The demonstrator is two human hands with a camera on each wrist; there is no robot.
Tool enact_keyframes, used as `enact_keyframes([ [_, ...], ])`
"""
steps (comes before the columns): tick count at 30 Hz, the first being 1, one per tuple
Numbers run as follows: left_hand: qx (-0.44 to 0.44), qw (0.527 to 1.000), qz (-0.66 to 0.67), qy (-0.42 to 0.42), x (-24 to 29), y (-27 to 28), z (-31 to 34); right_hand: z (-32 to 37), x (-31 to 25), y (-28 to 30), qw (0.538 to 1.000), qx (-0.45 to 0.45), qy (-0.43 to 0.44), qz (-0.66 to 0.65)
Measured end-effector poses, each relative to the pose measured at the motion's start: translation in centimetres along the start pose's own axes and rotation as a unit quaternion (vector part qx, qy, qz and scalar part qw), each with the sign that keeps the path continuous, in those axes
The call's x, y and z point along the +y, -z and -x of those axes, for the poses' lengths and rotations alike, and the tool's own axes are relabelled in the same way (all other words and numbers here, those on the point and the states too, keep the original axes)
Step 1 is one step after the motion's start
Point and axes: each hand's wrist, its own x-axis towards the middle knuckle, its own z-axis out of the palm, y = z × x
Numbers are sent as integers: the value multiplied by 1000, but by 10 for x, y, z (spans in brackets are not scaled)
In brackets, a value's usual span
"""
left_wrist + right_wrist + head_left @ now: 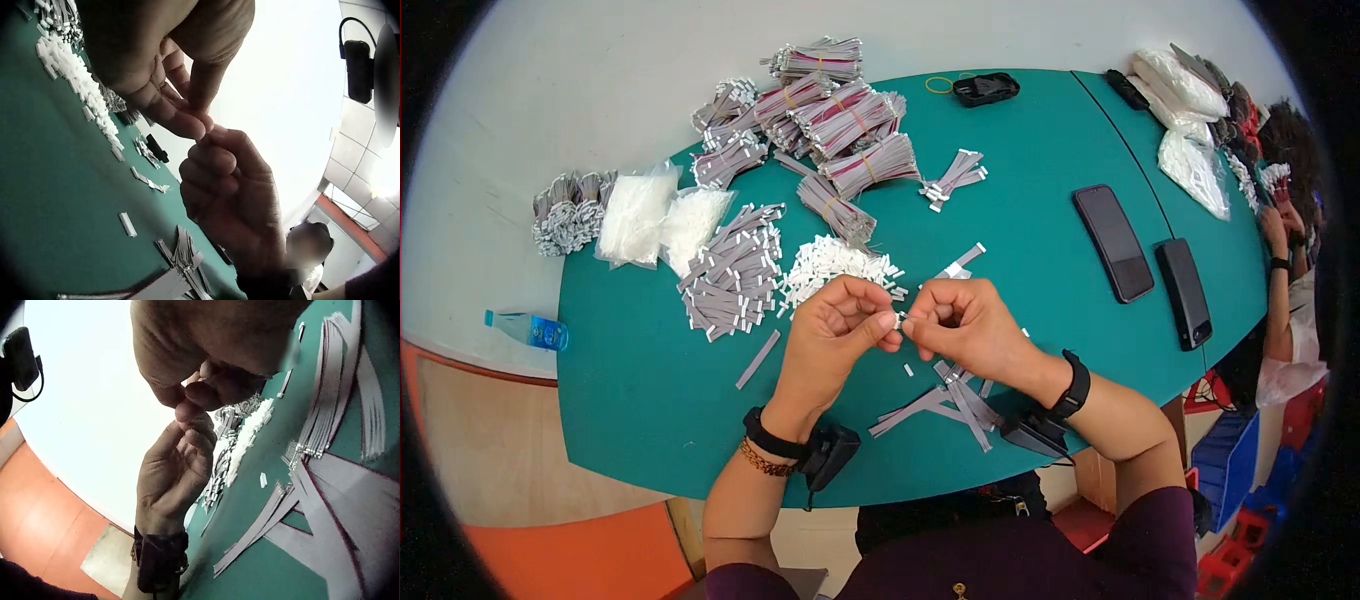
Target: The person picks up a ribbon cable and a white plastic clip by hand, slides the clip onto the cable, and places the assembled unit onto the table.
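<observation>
Over the front half of the green table, my left hand point(835, 325) and right hand point(975, 325) meet fingertip to fingertip. Between their pinched thumbs and forefingers a small white connector point(899, 320) shows; the fingers hide most of it. In both wrist views the fingertips cover the piece entirely. Just beyond the hands lies a heap of loose white connectors point(830, 265). Several flat grey ribbon cables point(960, 400) lie crossed beside my right wrist. A lone grey ribbon cable point(760, 358) rests left of my left hand.
A pile of white-ended grey cables point(732, 270) lies at left, near clear bags of white parts point(638, 218). Banded cable bundles point(845, 120) are stacked at the back. A phone point(1113, 243) and a black case point(1183, 293) lie right. Another person's arm point(1278, 290) is at far right.
</observation>
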Motion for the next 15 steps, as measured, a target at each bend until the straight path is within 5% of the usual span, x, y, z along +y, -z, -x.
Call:
enact_keyframes([
  [15, 8, 999, -18, 27, 0, 2, 0, 1, 3, -6, 998, 40, 44, 36],
])
